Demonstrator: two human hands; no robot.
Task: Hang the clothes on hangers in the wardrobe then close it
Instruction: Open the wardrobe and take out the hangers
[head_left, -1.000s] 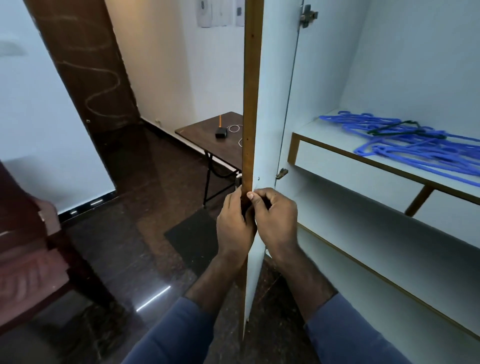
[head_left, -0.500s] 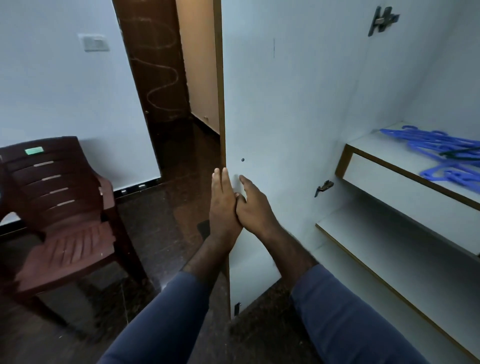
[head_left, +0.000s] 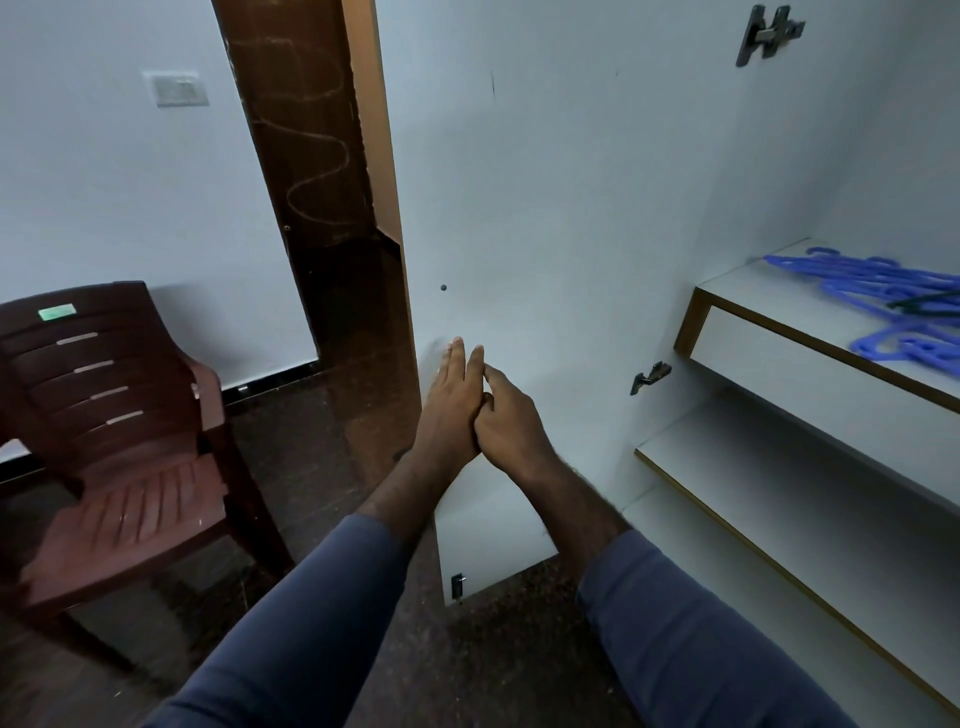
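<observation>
The wardrobe's left door (head_left: 571, 208) stands swung wide open, its pale inner face towards me. My left hand (head_left: 451, 405) lies flat with straight fingers near the door's free edge. My right hand (head_left: 506, 421) presses against the left one, fingers loosely curled, holding nothing. A pile of blue hangers (head_left: 883, 306) lies on the wardrobe's upper shelf (head_left: 748, 312) at the right. No clothes are visible.
A dark red plastic chair (head_left: 114, 431) stands at the left on the dark glossy floor. Behind it is a white wall with a switch plate (head_left: 176, 88), and a brown room door (head_left: 311, 156). A lower wardrobe shelf (head_left: 779, 483) runs to the right.
The wardrobe door has swung wide open to the left. My hands let go of its edge and now rest against its inner face. My view turned left, bringing the chair in.
</observation>
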